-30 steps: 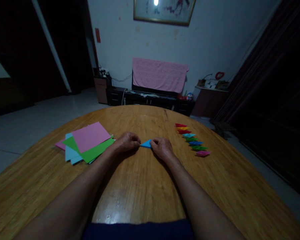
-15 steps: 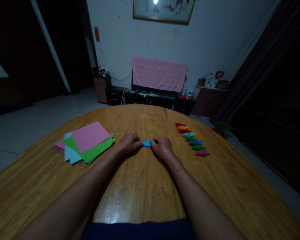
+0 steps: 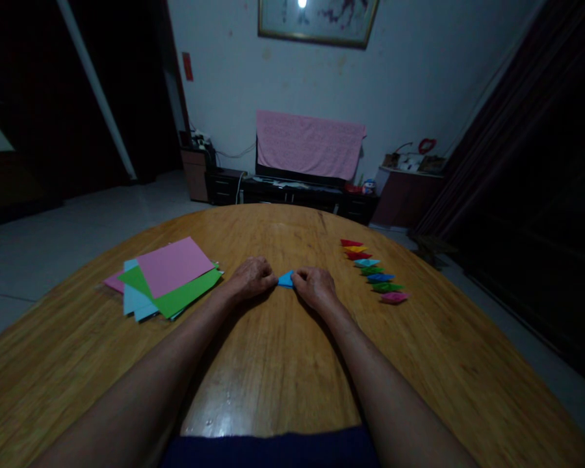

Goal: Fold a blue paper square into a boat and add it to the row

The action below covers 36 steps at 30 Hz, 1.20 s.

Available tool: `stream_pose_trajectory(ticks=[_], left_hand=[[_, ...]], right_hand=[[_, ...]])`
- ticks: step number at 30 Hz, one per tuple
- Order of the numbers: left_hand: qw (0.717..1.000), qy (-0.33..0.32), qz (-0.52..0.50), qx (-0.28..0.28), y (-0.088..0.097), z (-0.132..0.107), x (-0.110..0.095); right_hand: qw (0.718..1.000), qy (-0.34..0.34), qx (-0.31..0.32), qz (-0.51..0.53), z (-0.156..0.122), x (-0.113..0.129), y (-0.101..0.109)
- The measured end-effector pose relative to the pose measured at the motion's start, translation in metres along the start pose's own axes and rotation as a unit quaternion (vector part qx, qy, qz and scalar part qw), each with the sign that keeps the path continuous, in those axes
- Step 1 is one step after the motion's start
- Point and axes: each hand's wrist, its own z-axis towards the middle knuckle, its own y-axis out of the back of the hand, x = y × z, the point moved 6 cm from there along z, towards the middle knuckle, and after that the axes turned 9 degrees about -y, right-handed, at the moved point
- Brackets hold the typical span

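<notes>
A small piece of folded blue paper (image 3: 286, 280) stands between my hands on the wooden table, its ends hidden by my fingers. My left hand (image 3: 252, 278) pinches its left side, and my right hand (image 3: 314, 288) pinches its right side. To the left of my left hand lies a loose stack of origami paper (image 3: 174, 266), with a pink sheet on top over green, light blue and other pink sheets. A row of several small folded paper pieces (image 3: 373, 270) in red, yellow, blue, green and pink lies to the right of my right hand.
The round wooden table (image 3: 273, 221) spreads around my forearms. Beyond it stand a low black TV cabinet (image 3: 292, 192) with a pink cloth (image 3: 309, 144) draped over the screen and a brown side cabinet (image 3: 409, 198). Tiled floor lies to the left.
My hands have drawn closer together around the blue paper, so less of it shows. The view has tilted slightly. The paper stack and the row of folded pieces stay in place.
</notes>
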Motion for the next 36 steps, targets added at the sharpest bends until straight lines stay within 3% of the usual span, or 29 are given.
stream_pose_trajectory(ticks=[9, 18, 27, 36], left_hand=[[1.000, 0.019, -0.012, 0.001, -0.002, 0.000, 0.001], [0.998, -0.012, -0.060, -0.001, -0.004, -0.001, 0.002], [0.987, -0.115, -0.108, -0.029, -0.008, -0.003, -0.003], [0.990, -0.141, -0.018, 0.000, -0.012, -0.001, -0.014]], right_hand=[[1.000, 0.003, -0.006, 0.007, 0.001, -0.003, -0.002], [1.000, -0.002, -0.004, 0.003, 0.001, -0.001, -0.002], [1.000, 0.000, -0.003, -0.005, 0.002, -0.003, -0.002], [1.000, -0.003, 0.024, 0.018, 0.004, -0.005, -0.002]])
